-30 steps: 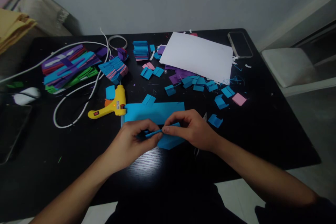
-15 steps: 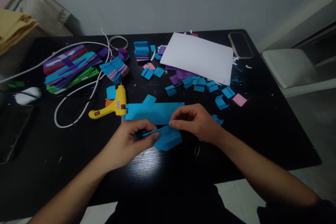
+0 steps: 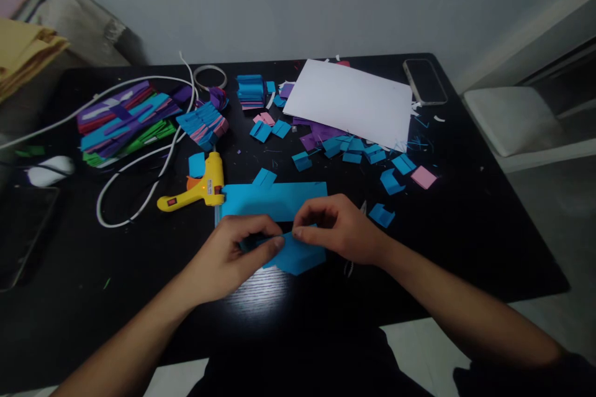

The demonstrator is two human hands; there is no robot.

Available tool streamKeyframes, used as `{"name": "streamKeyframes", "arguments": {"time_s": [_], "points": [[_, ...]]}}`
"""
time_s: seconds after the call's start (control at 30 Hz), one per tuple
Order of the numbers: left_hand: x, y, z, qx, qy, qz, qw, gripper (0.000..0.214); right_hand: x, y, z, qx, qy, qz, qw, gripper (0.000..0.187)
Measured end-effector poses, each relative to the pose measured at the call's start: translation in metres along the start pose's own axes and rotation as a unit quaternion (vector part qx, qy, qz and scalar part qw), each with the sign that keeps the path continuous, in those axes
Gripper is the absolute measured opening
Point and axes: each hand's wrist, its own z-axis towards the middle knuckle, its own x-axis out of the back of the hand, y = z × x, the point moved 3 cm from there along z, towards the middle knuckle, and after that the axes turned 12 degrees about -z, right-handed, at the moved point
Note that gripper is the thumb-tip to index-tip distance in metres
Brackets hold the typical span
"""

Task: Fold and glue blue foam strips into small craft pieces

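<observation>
A folded piece of blue paper [image 3: 300,253] is held just above the black table, near its front. My left hand [image 3: 237,254] pinches its left end between thumb and fingers. With thumb and fingertips together, my right hand [image 3: 338,229] grips the upper edge close to the left thumb. Behind both hands lies a flat blue paper strip [image 3: 279,198], with a small folded blue piece [image 3: 265,178] at its top edge. A yellow hot glue gun [image 3: 212,183] lies at the strip's left end. Scissors [image 3: 363,206] are partly hidden beneath my right hand.
Bundles of coloured paper strips [image 3: 123,118] and a white cable [image 3: 105,189] lie at the left. Small folded blue pieces [image 3: 351,157] are scattered around a white sheet [image 3: 349,99]. A phone [image 3: 424,82] rests at the back right, a white mouse [image 3: 50,170] at the far left.
My right hand has moved slightly left and down along the paper's edge, closer to my left thumb. The held paper has tilted lower, and more of the scissors and a blue piece shows at right.
</observation>
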Motion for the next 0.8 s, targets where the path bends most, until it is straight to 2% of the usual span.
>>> {"name": "streamKeyframes", "arguments": {"time_s": [0.17,0.3,0.4,0.47,0.57,0.67,0.73,0.8], "points": [[0.007,0.003,0.002,-0.018,0.075,-0.010,0.997,0.023,0.019,0.000,0.004,-0.030,0.054,0.046,0.997,0.020],[0.006,0.002,0.004,-0.015,0.119,-0.021,0.993,0.021,0.016,-0.002,0.003,-0.020,0.108,0.082,0.991,0.021],[0.004,0.002,0.004,-0.023,0.153,-0.018,0.988,0.018,0.001,0.001,0.002,-0.033,0.051,0.106,0.993,0.036],[0.003,0.003,0.003,-0.031,0.165,-0.016,0.986,0.017,-0.009,0.003,0.001,-0.028,0.008,0.131,0.991,0.040],[0.001,0.002,0.003,-0.029,0.149,-0.016,0.988,0.018,-0.015,0.007,0.001,-0.033,0.020,0.169,0.985,0.040],[-0.004,0.000,0.003,-0.015,0.082,-0.031,0.996,0.014,-0.015,0.010,0.000,-0.055,0.063,0.196,0.977,0.050],[-0.006,-0.001,0.003,-0.010,0.048,-0.050,0.998,0.013,-0.014,0.010,-0.001,-0.064,0.076,0.192,0.976,0.054],[-0.006,-0.001,0.003,-0.008,0.047,-0.064,0.997,0.015,-0.014,0.009,-0.002,-0.060,0.075,0.168,0.981,0.051]]}}
